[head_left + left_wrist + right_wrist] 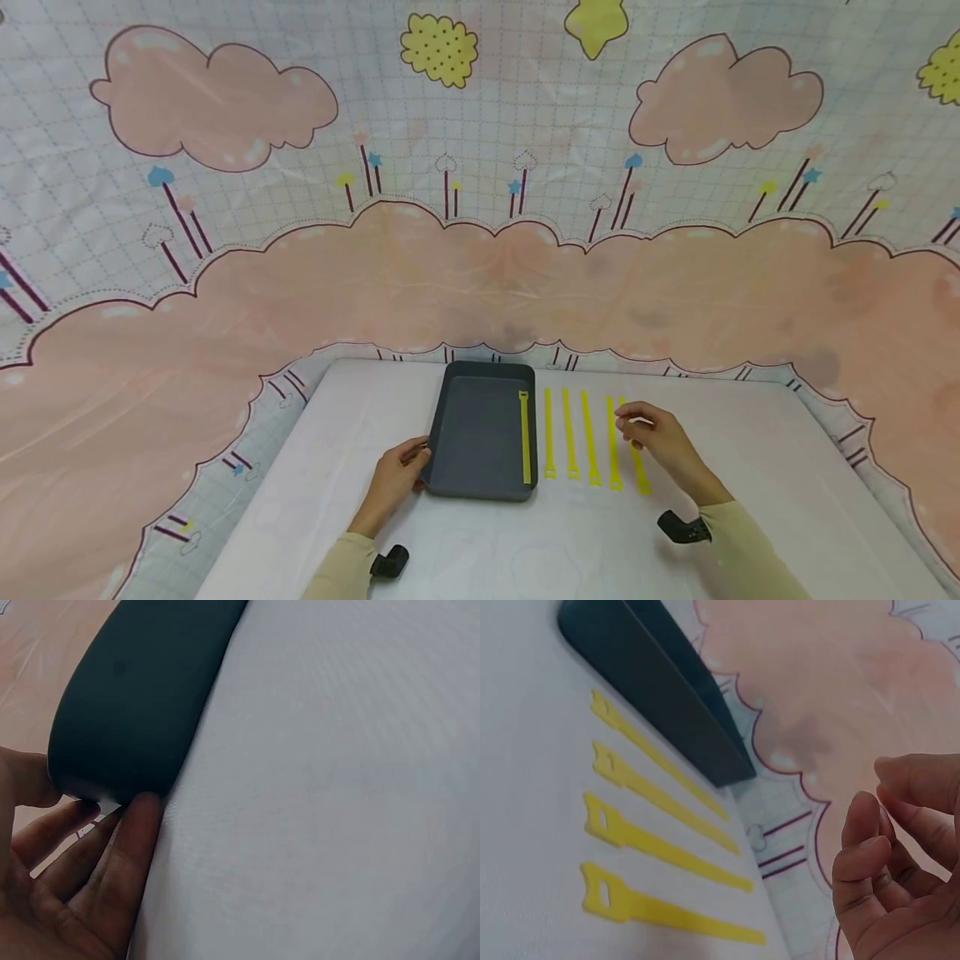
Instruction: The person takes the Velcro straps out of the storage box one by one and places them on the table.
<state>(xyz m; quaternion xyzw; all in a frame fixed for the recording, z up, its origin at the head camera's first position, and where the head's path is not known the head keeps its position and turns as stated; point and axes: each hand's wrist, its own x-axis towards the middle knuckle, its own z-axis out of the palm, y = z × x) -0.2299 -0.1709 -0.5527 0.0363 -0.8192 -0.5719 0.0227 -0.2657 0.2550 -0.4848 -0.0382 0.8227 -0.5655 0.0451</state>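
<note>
A dark grey rectangular tray (480, 433) lies on the white table, and my left hand (397, 475) holds its left side. In the left wrist view the fingers (139, 832) meet the outer wall of the tray (142, 697). One yellow cable strap (525, 437) with a slotted end lies along the tray's right inner side. Several more yellow straps (588, 437) stand in a row right of the tray, slotted ends toward me. Over the rightmost strap (642, 475) hovers my right hand (656, 433), fingers loosely bent, nothing seen between them. The right wrist view shows four straps (667, 836).
The white table (337, 400) ends behind the tray at a hanging cloth (480, 283) printed with clouds. A black wrist camera (390, 562) sits on the left wrist, and another wrist camera (682, 527) on the right.
</note>
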